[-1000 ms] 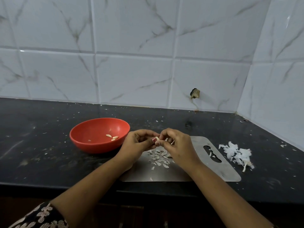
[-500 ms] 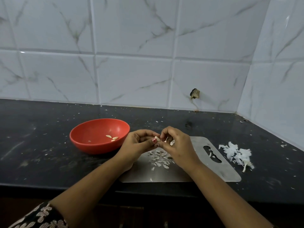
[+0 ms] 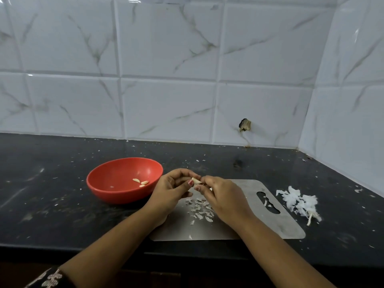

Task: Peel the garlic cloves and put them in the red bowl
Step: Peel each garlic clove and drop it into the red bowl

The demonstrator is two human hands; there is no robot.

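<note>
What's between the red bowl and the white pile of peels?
Head view: left hand and right hand pinching a garlic clove over a metal board.

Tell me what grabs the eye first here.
The red bowl stands out on the black countertop, left of centre, three peeled cloves inside. Right of it, left hand and right hand pinch one garlic clove over a steel cutting board strewn with peel scraps. A white heap of garlic skins lies right of the board.
</note>
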